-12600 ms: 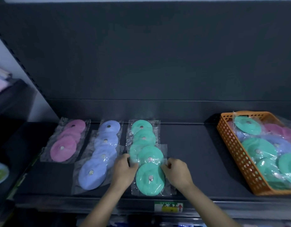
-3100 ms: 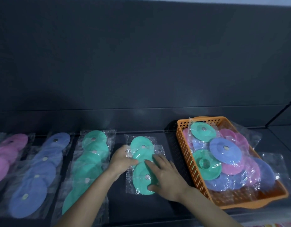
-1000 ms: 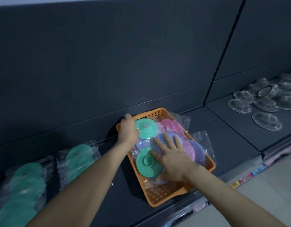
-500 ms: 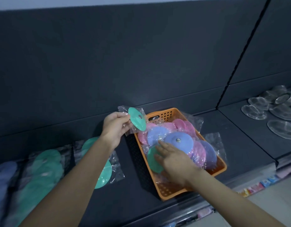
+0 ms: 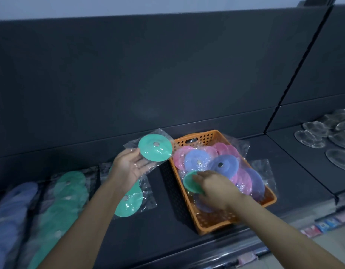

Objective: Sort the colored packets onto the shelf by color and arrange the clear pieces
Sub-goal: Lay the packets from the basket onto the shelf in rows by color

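My left hand holds a green disc packet in clear wrap, lifted just left of the orange basket. My right hand reaches into the basket and grips a second green packet, tilted on edge. Blue packets and pink packets fill the rest of the basket. On the shelf lie a short green row, a longer green row and a blue row at the far left. Clear pieces sit on the right shelf section.
The dark shelf has a tall dark back panel. A vertical divider separates the right section. Price labels run along the front edge at lower right.
My left hand has raised its green packet and turned it flat toward me. My right hand has closed on a second green packet and tipped it up in the basket. The view shifted left.
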Available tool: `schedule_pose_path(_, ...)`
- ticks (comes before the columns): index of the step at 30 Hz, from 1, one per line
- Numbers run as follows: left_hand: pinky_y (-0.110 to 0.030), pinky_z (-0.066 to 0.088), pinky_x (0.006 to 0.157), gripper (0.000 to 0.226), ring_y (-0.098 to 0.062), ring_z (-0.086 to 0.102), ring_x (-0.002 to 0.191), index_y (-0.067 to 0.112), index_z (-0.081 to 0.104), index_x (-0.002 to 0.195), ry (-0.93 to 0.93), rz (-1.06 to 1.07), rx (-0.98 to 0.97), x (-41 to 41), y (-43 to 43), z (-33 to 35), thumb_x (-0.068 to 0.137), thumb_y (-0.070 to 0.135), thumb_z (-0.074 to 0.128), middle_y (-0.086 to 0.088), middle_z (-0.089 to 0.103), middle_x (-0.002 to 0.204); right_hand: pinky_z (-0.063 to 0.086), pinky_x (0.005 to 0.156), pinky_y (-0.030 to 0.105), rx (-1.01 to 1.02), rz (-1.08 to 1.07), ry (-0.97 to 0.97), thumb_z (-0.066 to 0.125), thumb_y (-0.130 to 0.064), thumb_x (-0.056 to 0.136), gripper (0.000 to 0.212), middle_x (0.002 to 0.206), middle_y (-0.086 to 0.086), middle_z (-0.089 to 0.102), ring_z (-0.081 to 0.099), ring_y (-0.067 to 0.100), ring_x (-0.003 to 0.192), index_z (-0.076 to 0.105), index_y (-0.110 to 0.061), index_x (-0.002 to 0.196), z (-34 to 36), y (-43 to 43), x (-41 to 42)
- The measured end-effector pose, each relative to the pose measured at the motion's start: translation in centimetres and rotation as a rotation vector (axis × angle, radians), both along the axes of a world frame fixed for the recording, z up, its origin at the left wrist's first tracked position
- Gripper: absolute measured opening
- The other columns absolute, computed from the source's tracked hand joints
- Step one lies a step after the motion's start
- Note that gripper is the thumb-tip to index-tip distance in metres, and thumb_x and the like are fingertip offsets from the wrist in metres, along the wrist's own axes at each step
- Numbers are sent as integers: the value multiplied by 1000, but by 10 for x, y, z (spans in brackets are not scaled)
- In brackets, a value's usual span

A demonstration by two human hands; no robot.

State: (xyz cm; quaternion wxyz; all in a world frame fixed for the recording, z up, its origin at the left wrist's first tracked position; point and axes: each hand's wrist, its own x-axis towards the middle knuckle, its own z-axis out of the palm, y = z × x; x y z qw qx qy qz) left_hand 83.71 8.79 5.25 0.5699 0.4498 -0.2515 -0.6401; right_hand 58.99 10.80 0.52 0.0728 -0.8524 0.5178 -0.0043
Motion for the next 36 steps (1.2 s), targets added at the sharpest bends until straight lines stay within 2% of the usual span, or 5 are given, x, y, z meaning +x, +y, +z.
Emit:
schedule_pose_path(7,-56,54,80,7,-43,64,99,2,52,93,110,-30,40,15,21,-12,94,4,45,-25,66,102,49,61,25,-1,-681,-1107,53,-7,87,11,80,9,64,60,24,73,63,-12,89,41,2,-10)
schedule_pose_path(13,-49,57,77,18,-40,67,93,0,51,111,-8,-41,128,30,47,-22,94,1,47,-28,65,108,59,63,37,918,-732,-1957,55,-28,91,37,114,14,67,66,29,100,57,-3,118,62,9,15)
schedule_pose_path(20,-40,58,73,6,-26,66,79,4,53,94,-246,-41,209,61,90,-45,92,1,49,-18,65,94,51,43,23,812,-603,-1713,53,-6,92,17,87,8,70,68,13,61,55,-6,109,61,27,69)
schedule_pose_path(27,-27,47,57,16,-8,56,48,10,52,81,-364,51,264,75,123,-63,92,-1,49,2,60,61,53,68,38,736,-523,-1313,61,-4,88,5,82,10,69,63,24,74,63,-4,83,18,53,112)
schedule_pose_path(36,-19,46,69,21,-10,61,87,12,59,106,-809,29,272,78,132,-80,88,2,56,2,62,99,34,45,17,394,-294,-566,66,-18,82,31,54,1,51,40,6,45,46,-8,60,-24,67,137)
